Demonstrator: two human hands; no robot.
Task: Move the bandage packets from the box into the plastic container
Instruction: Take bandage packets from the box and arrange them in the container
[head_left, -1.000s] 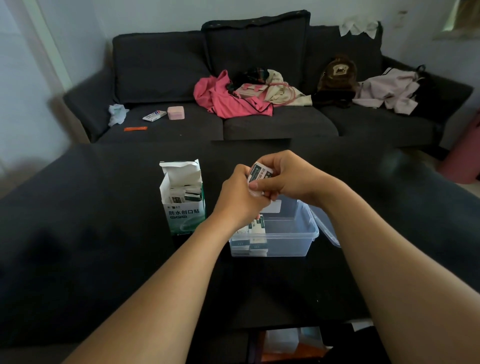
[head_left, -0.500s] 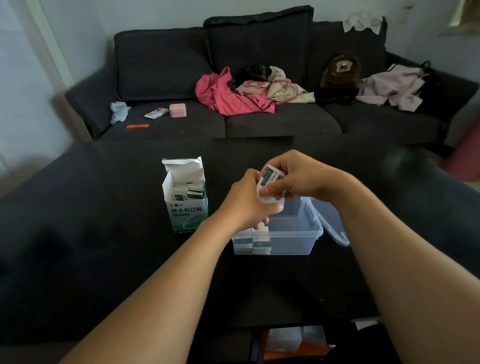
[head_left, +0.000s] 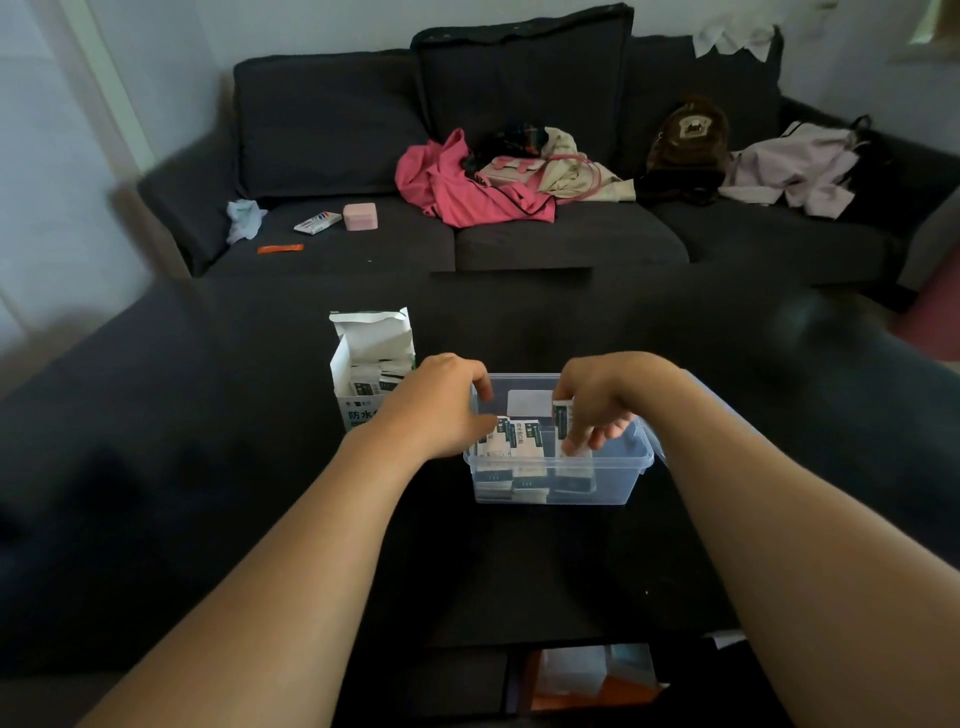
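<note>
Dark sofa (head_left: 519, 244) — pink garment (head_left: 457, 187), perhaps a brown backpack (head_left: 685, 140).

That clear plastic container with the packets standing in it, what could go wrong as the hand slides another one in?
1. The right hand pinches a bandage packet beside the upright row; a nudge might topple those packets.
2. The left hand sits at the plastic container's left rim, close to the open box; pulling back carelessly might knock that tall box over.
</note>
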